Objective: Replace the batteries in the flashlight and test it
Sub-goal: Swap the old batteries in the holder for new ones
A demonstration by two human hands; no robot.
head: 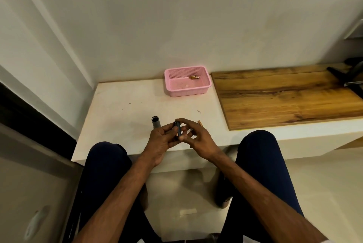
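Note:
My left hand [160, 140] and my right hand [196, 136] meet over the front of the white ledge [121, 113]. Both grip a small dark battery holder [177, 128] that stands upright between the fingertips, with a copper battery showing in its lower part. The grey flashlight body [156, 122] stands upright on the ledge just left of my left hand, its open end up. Another battery [200, 123] lies on the ledge behind my right hand, mostly hidden by it. A pink basket [187, 81] at the back holds two copper batteries [194, 77].
A wooden board [284, 95] covers the ledge to the right, with a dark stand [345, 77] at its far corner. The wall rises right behind the basket. My knees in dark trousers flank the ledge's front edge.

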